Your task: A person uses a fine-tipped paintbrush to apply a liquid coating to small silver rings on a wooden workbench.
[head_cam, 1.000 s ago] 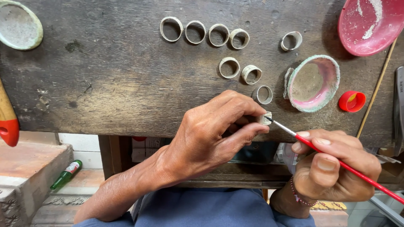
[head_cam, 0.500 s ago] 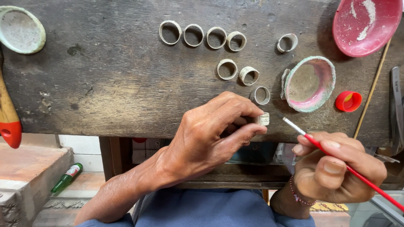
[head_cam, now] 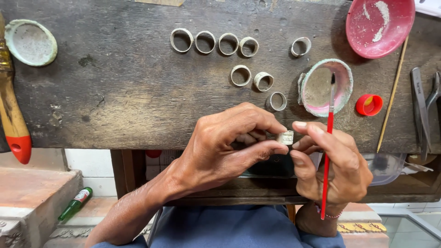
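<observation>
My left hand (head_cam: pixel 225 147) pinches a small silver ring (head_cam: pixel 285 137) between thumb and fingers, just in front of the bench edge. My right hand (head_cam: pixel 328 167) touches the same ring with its fingertips and holds a thin red-handled brush (head_cam: pixel 327 151) upright, its dark tip over the small pink dish (head_cam: pixel 327 87). Several more silver rings lie on the dark wooden bench (head_cam: pixel 138 92): a row (head_cam: pixel 213 42) at the back, one apart (head_cam: pixel 301 46), two (head_cam: pixel 252 77) nearer, and one (head_cam: pixel 276 101) close to my fingers.
A red bowl (head_cam: pixel 379 25) with white powder sits back right. A red cap (head_cam: pixel 369 104), a wooden stick (head_cam: pixel 392 96) and metal pliers (head_cam: pixel 422 108) lie at the right. A pale green dish (head_cam: pixel 30 42) and a wooden tool with a red end (head_cam: pixel 13 117) are at the left. A green bottle (head_cam: pixel 76 202) lies on the floor.
My right hand swung the brush from pointing at the ring to standing upright, and its fingers came in to touch the ring. My left hand kept its hold.
</observation>
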